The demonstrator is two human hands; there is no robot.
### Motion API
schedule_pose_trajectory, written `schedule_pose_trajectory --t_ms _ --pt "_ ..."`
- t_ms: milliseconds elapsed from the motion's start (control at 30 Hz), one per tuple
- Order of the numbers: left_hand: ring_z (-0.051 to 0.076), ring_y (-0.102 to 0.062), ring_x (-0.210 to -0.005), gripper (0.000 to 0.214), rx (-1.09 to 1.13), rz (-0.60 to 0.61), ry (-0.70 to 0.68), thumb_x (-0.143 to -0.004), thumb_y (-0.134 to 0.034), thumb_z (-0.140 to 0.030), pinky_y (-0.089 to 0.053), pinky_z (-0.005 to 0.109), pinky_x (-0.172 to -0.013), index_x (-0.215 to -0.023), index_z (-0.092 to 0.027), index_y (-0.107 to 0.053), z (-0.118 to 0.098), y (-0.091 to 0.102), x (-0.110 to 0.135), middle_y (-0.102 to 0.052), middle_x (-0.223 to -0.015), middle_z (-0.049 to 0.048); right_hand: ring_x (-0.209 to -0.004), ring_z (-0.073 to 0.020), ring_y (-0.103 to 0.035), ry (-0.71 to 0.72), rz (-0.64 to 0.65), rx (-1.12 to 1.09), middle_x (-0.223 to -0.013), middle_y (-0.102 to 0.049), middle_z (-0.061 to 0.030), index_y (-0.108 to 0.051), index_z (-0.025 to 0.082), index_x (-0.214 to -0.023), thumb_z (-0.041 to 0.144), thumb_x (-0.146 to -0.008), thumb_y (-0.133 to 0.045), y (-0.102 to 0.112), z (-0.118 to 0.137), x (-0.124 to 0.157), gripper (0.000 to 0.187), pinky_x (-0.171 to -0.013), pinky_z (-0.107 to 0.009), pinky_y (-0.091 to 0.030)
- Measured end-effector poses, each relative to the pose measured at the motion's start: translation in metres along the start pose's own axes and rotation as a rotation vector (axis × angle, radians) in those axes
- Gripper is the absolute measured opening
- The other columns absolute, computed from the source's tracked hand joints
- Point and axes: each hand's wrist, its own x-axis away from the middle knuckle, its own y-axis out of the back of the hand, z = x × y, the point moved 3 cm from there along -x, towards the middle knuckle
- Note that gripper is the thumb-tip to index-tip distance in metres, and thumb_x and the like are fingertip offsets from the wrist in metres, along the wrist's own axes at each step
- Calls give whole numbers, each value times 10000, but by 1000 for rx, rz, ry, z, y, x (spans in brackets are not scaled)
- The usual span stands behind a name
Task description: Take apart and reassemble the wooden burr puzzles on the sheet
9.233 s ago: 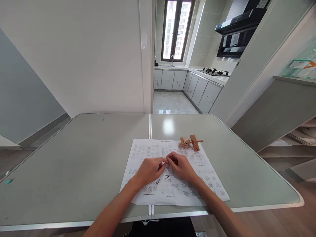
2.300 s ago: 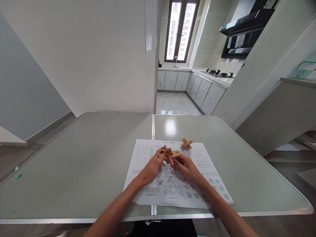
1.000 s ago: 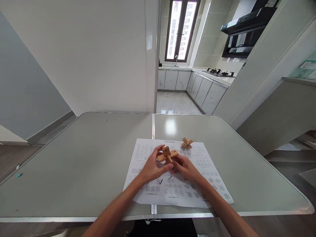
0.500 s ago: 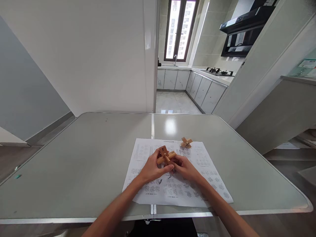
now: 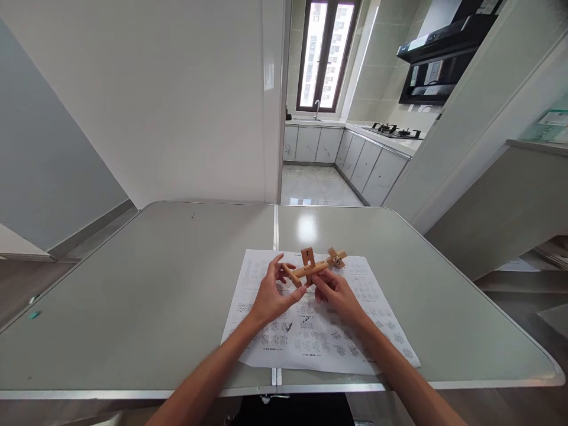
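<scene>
A wooden cross-shaped puzzle assembly [image 5: 307,267] is held up above a printed instruction sheet [image 5: 319,331] on the table. My left hand [image 5: 271,294] pinches its left end with thumb and forefinger, the other fingers spread. My right hand [image 5: 339,296] grips its lower right side with closed fingers. One numbered piece stands upright in the assembly and a long bar runs across it. A second small wooden cross [image 5: 336,257] lies on the sheet's far edge, just behind the held assembly.
The grey folding table [image 5: 133,284] has a metal seam down its middle and rounded far corners. A small teal object [image 5: 34,315] lies near the left edge. Beyond the table stand a white wall and an open kitchen doorway [image 5: 319,171].
Both hands have lifted the wooden assembly and turned it, so one piece now stands upright. Early on, the hands rested on the sheet and both wooden parts lay at its far edge.
</scene>
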Motion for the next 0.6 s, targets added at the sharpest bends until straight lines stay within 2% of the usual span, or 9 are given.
schedule_pose_trajectory --t_ms 133,233,367,500,600 --pt "276 -648 -1179 820 -91 -185 48 -798 -828 -388 -489 478 -1046 -1466 -266 -369 7 6 -2 -626 -1385 114 -541 -140 -535 -8 -135 2 -943 -766 -77 -661 211 -984 688 -909 -678 7 -7 -2 483 -502 -292 -394" --pt "304 -614 -1228 783 -253 -280 45 -769 -846 -407 -480 494 -1069 -1406 -260 -413 10 12 -3 -600 -1399 113 -537 -142 -528 -9 -158 4 -929 -763 -80 -651 211 -967 698 -899 -684 9 -9 -2 492 -503 -298 -398" --pt "339 -551 -1314 775 -460 -323 -39 -762 -825 -356 -452 511 -1123 -1420 -234 -433 10 16 -4 -544 -1404 126 -547 -147 -534 -15 -124 35 -905 -753 -77 -667 206 -986 704 -919 -656 7 -8 -2 502 -518 -306 -420" --pt "340 -584 -1239 838 -561 -321 -27 -758 -800 -328 -495 511 -1075 -1488 -199 -409 16 17 -5 -509 -1344 132 -550 -145 -541 -24 -128 37 -891 -747 -64 -670 209 -973 715 -912 -655 7 -5 -1 510 -522 -303 -426" --pt "374 -546 -1288 925 -592 -328 -31 -759 -797 -328 -451 556 -1114 -1551 -204 -335 22 17 -6 -518 -1357 143 -554 -144 -536 -25 -121 31 -893 -740 -58 -665 214 -976 708 -916 -654 7 -4 0 498 -524 -303 -422"
